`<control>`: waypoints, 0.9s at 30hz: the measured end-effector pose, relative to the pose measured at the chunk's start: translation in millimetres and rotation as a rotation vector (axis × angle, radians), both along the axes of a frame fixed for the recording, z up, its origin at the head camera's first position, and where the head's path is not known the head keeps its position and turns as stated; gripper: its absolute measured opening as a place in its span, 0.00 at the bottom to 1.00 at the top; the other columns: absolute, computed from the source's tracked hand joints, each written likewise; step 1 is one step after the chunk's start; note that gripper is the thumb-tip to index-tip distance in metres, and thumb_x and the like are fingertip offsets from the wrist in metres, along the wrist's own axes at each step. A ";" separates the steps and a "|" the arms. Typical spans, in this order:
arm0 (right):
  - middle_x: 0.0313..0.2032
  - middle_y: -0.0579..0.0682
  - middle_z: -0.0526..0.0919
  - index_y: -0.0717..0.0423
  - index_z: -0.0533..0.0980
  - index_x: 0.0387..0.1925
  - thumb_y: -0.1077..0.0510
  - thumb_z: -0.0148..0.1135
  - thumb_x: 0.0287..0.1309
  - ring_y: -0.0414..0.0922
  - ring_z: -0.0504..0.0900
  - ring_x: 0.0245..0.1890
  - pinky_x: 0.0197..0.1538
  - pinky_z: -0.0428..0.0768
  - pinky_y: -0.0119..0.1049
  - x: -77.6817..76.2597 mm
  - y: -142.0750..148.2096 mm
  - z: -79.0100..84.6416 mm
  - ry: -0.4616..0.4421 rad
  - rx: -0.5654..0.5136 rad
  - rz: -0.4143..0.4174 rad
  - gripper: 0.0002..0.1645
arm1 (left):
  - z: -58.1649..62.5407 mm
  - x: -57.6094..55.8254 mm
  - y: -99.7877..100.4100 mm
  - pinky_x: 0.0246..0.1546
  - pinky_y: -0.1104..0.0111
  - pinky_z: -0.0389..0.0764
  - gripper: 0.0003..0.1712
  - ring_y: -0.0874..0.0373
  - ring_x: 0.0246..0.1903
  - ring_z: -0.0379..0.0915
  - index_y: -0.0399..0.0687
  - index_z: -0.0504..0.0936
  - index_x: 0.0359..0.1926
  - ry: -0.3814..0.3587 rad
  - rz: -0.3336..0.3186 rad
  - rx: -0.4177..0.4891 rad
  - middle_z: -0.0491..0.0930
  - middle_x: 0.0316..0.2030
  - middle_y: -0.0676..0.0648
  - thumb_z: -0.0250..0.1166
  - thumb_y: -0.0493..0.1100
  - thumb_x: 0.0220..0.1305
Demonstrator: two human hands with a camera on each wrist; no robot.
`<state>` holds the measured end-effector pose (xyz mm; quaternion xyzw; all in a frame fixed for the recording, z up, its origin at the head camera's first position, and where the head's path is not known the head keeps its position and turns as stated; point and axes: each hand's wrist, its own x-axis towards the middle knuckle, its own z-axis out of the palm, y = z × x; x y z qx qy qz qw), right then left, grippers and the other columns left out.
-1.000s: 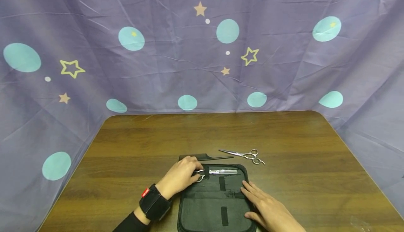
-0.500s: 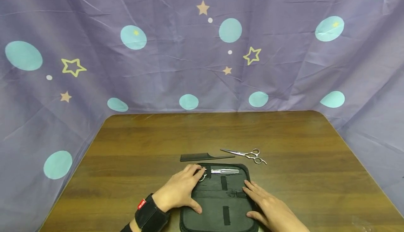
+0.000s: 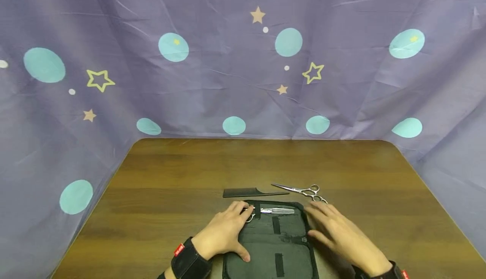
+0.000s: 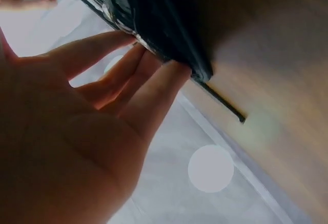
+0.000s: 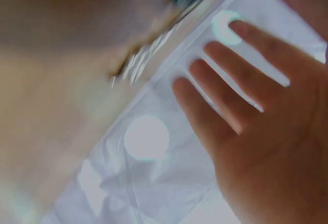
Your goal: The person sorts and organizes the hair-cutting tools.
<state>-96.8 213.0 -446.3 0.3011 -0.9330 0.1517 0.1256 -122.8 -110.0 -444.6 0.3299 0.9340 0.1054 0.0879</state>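
Observation:
A black zip case (image 3: 265, 249) lies opened out at the table's near side. Thinning scissors (image 3: 278, 211) sit along its top, held under an elastic strap. My left hand (image 3: 225, 233) rests on the case's upper left with fingers at the scissors' finger rings and thumb spread over the lining. In the left wrist view its fingertips (image 4: 177, 70) touch the case edge. My right hand (image 3: 343, 234) is beside the case's right edge, fingers extended and holding nothing. Just beyond its fingertips lie silver hair scissors (image 3: 294, 189), their lower ring partly covered by the hand.
Beyond the case, a black tail comb (image 3: 243, 192) lies on the wooden table (image 3: 171, 169), its thin tail pointing right toward the hair scissors. A purple patterned curtain (image 3: 209, 60) hangs behind the table's far edge. More elastic straps (image 3: 279, 264) cross the case lining.
My right hand has left the case's right edge and moved right and forward toward the hair scissors. My left thumb has moved off the thinning scissors' ring down onto the lining.

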 end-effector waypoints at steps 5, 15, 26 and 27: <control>0.52 0.56 0.75 0.62 0.72 0.54 0.59 0.63 0.48 0.52 0.75 0.51 0.50 0.73 0.44 -37.8 14.0 -6.1 0.191 0.043 -0.044 0.28 | -3.0 3.8 2.9 0.41 0.60 0.75 0.68 0.55 0.61 0.56 0.47 0.58 0.68 0.008 -0.010 -0.004 0.61 0.61 0.49 0.67 0.75 0.25; 0.42 0.54 0.79 0.61 0.75 0.41 0.67 0.62 0.47 0.51 0.78 0.41 0.40 0.76 0.44 -69.6 3.5 -21.0 0.039 0.036 -0.175 0.15 | -3.5 2.7 -0.4 0.41 0.59 0.74 0.69 0.56 0.61 0.56 0.47 0.58 0.68 0.042 -0.011 0.012 0.61 0.61 0.50 0.67 0.75 0.24; 0.26 0.50 0.77 0.59 0.75 0.29 0.67 0.66 0.41 0.50 0.78 0.28 0.27 0.74 0.44 -70.2 2.4 -18.3 0.051 0.018 -0.266 0.10 | -1.8 1.0 0.7 0.43 0.59 0.74 0.69 0.56 0.61 0.56 0.46 0.57 0.68 0.051 -0.005 0.001 0.61 0.62 0.49 0.66 0.75 0.24; 0.26 0.50 0.77 0.58 0.75 0.29 0.67 0.66 0.41 0.50 0.78 0.27 0.27 0.74 0.44 -70.5 2.6 -17.8 0.046 0.020 -0.271 0.10 | -1.6 0.9 0.7 0.43 0.59 0.74 0.69 0.56 0.61 0.56 0.46 0.58 0.68 0.053 -0.004 0.002 0.61 0.62 0.49 0.66 0.75 0.24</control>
